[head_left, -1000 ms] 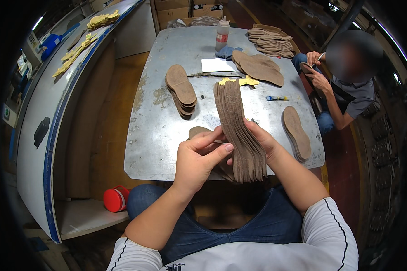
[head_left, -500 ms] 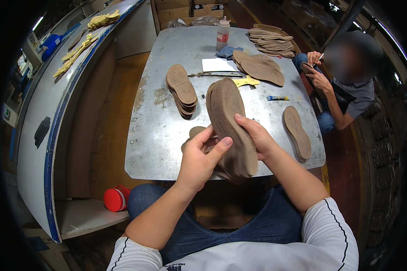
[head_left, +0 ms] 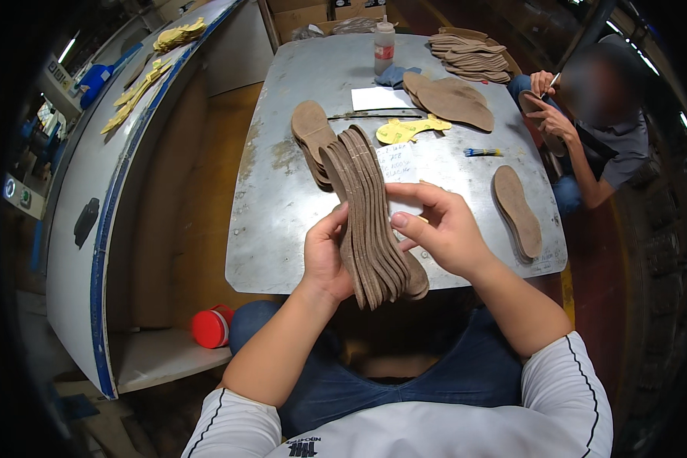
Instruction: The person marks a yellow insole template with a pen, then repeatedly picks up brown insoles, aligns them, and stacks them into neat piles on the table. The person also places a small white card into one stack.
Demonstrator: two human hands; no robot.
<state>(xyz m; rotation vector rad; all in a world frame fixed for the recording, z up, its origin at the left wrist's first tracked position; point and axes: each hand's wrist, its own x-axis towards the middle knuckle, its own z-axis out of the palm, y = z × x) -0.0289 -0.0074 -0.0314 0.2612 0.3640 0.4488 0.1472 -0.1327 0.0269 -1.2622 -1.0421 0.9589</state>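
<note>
Head view: held stack of brown sole-shaped pieces, fibrous and matte, tilted edge-on so the layers show as wavy parallel bands, slightly fanned at the near end. Position: in front of the person, above the near edge of the surface. Rounded end of another brown piece pokes out low on its right.

Left hand clamped on the stack's left side, fingers partly hidden behind it. Right hand loosely open, thumb and fingers parted, fingertips at the right edge; cannot tell whether they press on it.

Surface: grey metal, scuffed, stained, handwriting near the middle. Left, partly behind the held stack, a smaller sole stack; right, well apart, more soles. Farther off: yellow cut-out, white sheet, bundle of thin blue-and-yellow sticks, overlapping soles, blue cloth, squeeze bottle, large brown pile.

Room: white side bench with blue edging at left, red container on its lower shelf. At right, seated co-worker holding a sole.
</note>
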